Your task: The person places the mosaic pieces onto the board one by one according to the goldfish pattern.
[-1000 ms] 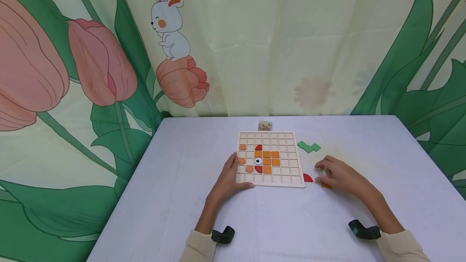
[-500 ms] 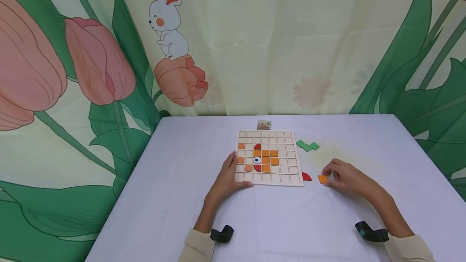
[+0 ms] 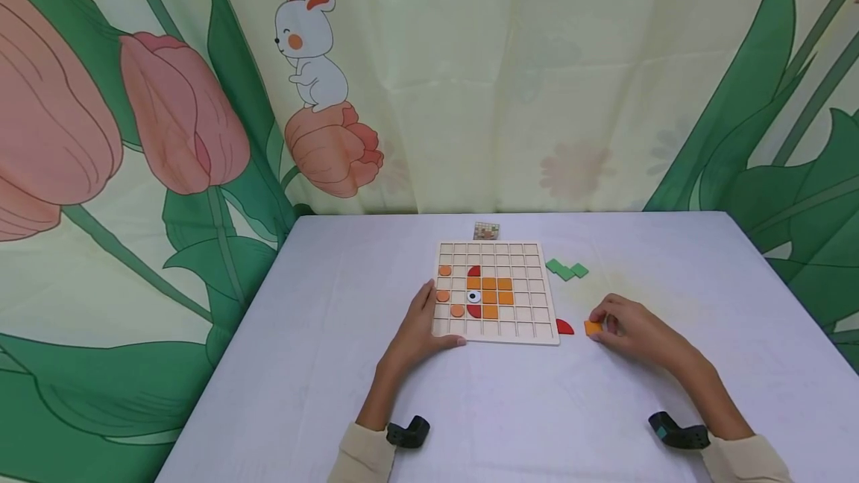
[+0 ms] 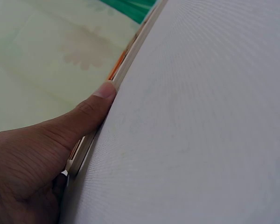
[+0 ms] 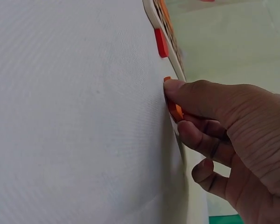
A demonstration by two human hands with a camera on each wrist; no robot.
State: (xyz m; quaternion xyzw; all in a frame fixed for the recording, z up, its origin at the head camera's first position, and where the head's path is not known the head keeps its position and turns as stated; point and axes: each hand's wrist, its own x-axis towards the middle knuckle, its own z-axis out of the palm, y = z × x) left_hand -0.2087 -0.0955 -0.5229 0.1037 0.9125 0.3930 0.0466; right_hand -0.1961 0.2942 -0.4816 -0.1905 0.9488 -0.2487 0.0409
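Note:
A wooden grid board (image 3: 526, 330) lies on the table, with orange square tiles (image 3: 490, 311), red quarter-round pieces (image 3: 474, 311), an eye piece (image 3: 473, 296) and round orange discs (image 3: 457, 311) on it. My left hand (image 3: 421, 330) rests at its near left corner, fingers along the left side and thumb against the near edge; the left wrist view shows the thumb (image 4: 91, 107) on that edge. Right of the board, my right hand (image 3: 634, 326) pinches an orange tile (image 3: 592, 327) between thumb and fingers, close to the table. In the right wrist view the thumb partly hides this tile (image 5: 176, 112).
A red quarter-round piece (image 3: 564, 327) lies beside the board's near right corner. Green tiles (image 3: 567, 270) lie to the right, farther back. A small patterned card (image 3: 486, 231) sits behind the board. A printed curtain (image 3: 470, 95) hangs behind the table.
My right hand has taken the orange tile between thumb and fingers, after hovering over it, and has shifted it slightly left since half a second ago. My left hand stays at the board's corner.

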